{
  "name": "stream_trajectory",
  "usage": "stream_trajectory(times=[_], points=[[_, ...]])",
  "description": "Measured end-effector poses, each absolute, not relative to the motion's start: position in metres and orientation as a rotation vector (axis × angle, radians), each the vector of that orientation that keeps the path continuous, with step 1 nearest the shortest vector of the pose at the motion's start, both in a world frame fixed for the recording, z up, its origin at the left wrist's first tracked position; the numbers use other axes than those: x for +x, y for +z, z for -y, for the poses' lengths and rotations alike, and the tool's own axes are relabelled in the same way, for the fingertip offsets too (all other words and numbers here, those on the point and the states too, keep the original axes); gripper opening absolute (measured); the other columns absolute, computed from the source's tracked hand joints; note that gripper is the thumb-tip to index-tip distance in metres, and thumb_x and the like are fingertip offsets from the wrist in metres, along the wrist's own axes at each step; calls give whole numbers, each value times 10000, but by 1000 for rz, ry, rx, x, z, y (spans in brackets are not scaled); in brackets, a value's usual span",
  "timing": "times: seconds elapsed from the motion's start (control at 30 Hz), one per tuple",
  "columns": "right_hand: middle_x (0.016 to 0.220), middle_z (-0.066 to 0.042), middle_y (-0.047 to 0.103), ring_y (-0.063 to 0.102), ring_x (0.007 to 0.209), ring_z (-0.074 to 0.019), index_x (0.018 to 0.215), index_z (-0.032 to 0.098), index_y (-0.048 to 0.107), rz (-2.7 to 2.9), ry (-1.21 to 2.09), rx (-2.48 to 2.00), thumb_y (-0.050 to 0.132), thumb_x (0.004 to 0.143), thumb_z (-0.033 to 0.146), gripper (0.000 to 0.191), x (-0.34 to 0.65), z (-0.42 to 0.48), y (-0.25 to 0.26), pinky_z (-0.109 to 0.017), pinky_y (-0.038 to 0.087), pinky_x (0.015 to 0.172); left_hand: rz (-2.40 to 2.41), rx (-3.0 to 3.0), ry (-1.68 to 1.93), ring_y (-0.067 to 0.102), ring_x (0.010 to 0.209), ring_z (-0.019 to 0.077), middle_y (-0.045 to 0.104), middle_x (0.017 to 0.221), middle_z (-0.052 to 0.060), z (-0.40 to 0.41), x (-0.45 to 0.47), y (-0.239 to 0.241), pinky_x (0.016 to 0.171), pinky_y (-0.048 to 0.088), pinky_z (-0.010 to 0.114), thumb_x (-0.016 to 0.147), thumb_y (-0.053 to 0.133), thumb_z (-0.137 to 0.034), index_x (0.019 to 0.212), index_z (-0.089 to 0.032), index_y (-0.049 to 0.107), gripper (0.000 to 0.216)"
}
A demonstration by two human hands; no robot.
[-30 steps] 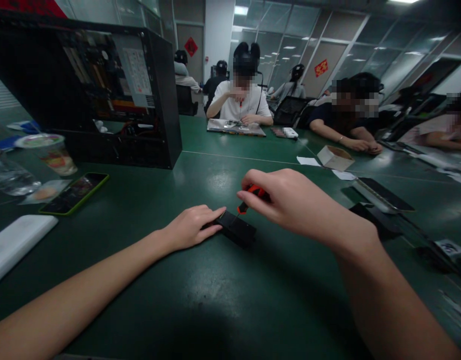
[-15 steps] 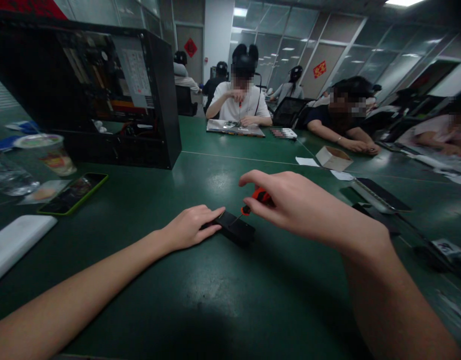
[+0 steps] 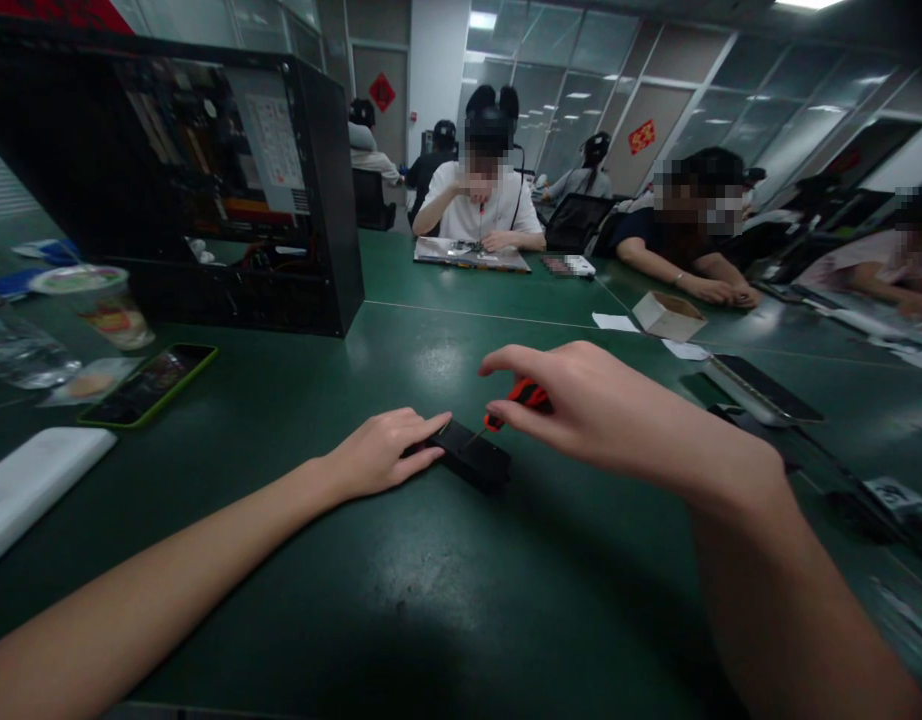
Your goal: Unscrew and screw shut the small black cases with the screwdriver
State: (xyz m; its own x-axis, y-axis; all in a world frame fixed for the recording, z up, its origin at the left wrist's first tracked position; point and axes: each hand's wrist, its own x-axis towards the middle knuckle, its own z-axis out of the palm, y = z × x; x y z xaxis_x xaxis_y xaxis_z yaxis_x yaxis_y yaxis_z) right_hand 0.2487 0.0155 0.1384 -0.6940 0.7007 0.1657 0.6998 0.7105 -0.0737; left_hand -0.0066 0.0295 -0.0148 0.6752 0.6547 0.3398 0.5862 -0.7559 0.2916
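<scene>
A small flat black device lies on the green table in front of me. My left hand rests on its left end, fingers stretched flat over it, pinning it down. My right hand is closed around a small screwdriver with a red and black handle. The thin tip of the screwdriver points down-left onto the top of the black device.
An open black computer case stands at the back left. A drink cup, a green-edged phone and a white slab lie at the left. A small cardboard box and dark flat devices lie at the right. Other people sit across the table.
My right hand has shifted slightly right with the screwdriver and tilted it flatter; the tip stays on the black device. My left hand has not moved.
</scene>
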Motion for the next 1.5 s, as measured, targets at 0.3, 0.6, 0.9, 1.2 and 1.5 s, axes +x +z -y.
stream_trajectory(times=[0.3,0.6,0.9,1.2,1.5], points=[[995,-45,733,680,868,-212,1228,228,622,2751,154,-1088,640,942,382,325,253,-11,141,-282,437,694,-1026,2735,682,658,866,227,719,992,113,-30,-6,-12,782,523,337,1051,477,-365,1462,-122,524,479],[969,-55,717,641,855,-170,1054,179,681,2859,257,-872,588,963,213,134,243,-9,141,-270,414,728,-1180,2791,947,627,977,299,660,1054,136,-23,-6,4,854,516,440,912,664,-499,1133,-156,725,412],[846,-24,747,652,717,-145,961,201,761,2838,227,-1070,624,921,242,149,272,-20,155,-243,408,625,-1051,2434,709,666,1032,251,703,1139,69,-18,4,-4,892,521,373,885,741,-458,1219,-221,650,419],[822,-22,762,678,704,-150,949,224,796,2890,278,-1101,619,915,273,188,279,-21,156,-231,445,596,-999,2466,783,658,1064,256,703,1157,76,-17,4,-4,924,525,392,867,761,-380,1212,-212,645,402],[839,-15,768,684,713,-145,955,225,795,2897,257,-1109,619,900,234,184,277,-21,155,-223,452,607,-966,2468,813,657,1083,248,702,1174,80,-15,6,-3,951,529,390,894,734,-359,1229,-206,649,378]])
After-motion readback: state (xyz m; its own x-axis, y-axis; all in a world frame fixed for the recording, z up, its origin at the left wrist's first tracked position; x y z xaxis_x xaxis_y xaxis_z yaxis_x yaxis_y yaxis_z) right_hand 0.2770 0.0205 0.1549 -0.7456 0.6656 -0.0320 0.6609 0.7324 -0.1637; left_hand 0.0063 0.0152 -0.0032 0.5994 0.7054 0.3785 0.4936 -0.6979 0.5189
